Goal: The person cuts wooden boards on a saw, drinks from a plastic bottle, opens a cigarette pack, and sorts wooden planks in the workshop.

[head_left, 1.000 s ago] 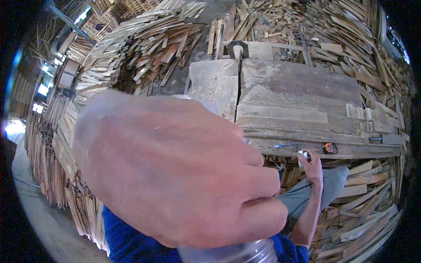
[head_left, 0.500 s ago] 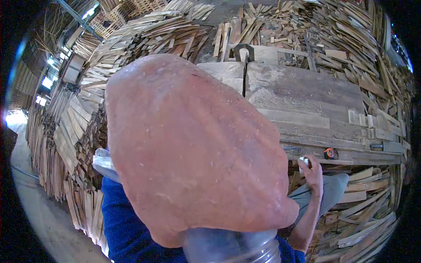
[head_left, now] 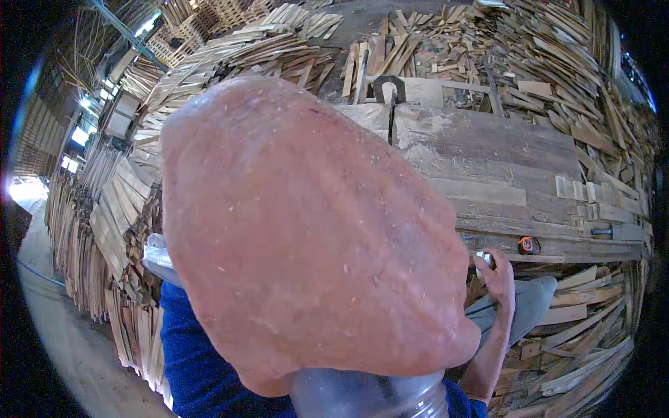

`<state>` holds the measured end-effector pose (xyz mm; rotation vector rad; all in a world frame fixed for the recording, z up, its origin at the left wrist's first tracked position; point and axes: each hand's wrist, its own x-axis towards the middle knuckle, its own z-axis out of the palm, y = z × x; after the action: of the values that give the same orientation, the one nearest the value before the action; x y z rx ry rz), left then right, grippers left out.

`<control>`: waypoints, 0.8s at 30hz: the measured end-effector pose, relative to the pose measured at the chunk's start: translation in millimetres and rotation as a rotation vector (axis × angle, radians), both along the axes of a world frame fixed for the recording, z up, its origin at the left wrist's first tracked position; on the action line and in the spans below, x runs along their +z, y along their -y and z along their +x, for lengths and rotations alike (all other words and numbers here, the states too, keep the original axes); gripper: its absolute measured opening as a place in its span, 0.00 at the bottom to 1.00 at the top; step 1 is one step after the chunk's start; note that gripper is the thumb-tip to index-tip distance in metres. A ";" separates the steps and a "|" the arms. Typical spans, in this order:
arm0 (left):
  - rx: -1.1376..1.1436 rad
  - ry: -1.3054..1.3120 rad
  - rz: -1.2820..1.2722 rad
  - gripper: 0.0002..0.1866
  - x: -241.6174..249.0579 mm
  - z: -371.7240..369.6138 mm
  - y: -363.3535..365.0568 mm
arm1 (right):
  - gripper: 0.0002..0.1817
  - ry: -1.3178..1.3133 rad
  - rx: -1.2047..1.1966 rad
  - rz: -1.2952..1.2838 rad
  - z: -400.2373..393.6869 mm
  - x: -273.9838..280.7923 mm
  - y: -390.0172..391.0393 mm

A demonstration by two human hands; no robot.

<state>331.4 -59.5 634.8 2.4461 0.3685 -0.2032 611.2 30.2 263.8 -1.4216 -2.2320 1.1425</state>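
Note:
My left hand (head_left: pixel 313 237) fills the middle of the view, its back close to the camera. It is closed around a clear plastic bottle (head_left: pixel 366 393), whose ribbed part shows below the hand; the fingers are mostly hidden. Another bit of clear plastic (head_left: pixel 160 252) sticks out on the left, above my blue sleeve (head_left: pixel 195 348). Lower right, near the bench edge and over my grey trouser leg (head_left: pixel 533 306), my right hand (head_left: pixel 499 282) pinches a small white cap-like thing (head_left: pixel 484 259). An orange and black tape measure (head_left: pixel 528 245) lies on the bench just beyond it.
The dusty wooden saw bench (head_left: pixel 502 150) carries a blade (head_left: pixel 392 115) standing in a slot, sawdust and several short wood pieces (head_left: pixel 582 189). Piles of offcuts (head_left: pixel 439 49) lie behind and to the right. Stacked slats (head_left: pixel 77 237) line the left, beside a floor strip (head_left: pixel 63 334).
My left hand has shifted slightly and looks a little larger, still with the bottle. My right hand keeps its grip on the small white thing, almost unmoved. The view has shifted slightly.

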 end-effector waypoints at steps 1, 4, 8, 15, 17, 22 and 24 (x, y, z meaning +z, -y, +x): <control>0.000 -0.003 0.001 0.29 -0.8 0.8 0.2 | 0.22 -0.004 0.001 0.030 1.7 -6.4 -0.7; 0.002 0.001 0.004 0.28 -0.2 1.7 0.8 | 0.20 -0.008 0.006 0.088 5.0 -14.0 -1.2; -0.006 -0.003 0.005 0.28 -0.8 1.2 0.9 | 0.20 0.007 -0.007 0.020 5.4 -9.2 -1.4; -0.016 -0.039 0.022 0.28 4.4 4.2 2.1 | 0.24 0.006 0.016 0.054 3.1 -2.6 -3.2; -0.019 -0.046 0.024 0.28 5.1 4.9 2.4 | 0.24 -0.001 0.013 0.065 3.3 -4.7 -3.9; -0.016 -0.060 0.023 0.28 5.0 4.7 -0.8 | 0.23 0.005 -0.005 0.030 1.3 -0.8 -4.0; -0.018 -0.060 0.020 0.28 1.9 3.5 -3.0 | 0.22 0.021 -0.023 -0.003 3.0 -0.7 -6.2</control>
<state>334.9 -56.5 636.7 2.4685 0.3759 -0.2819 614.1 36.4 263.1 -1.4634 -2.2224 1.1297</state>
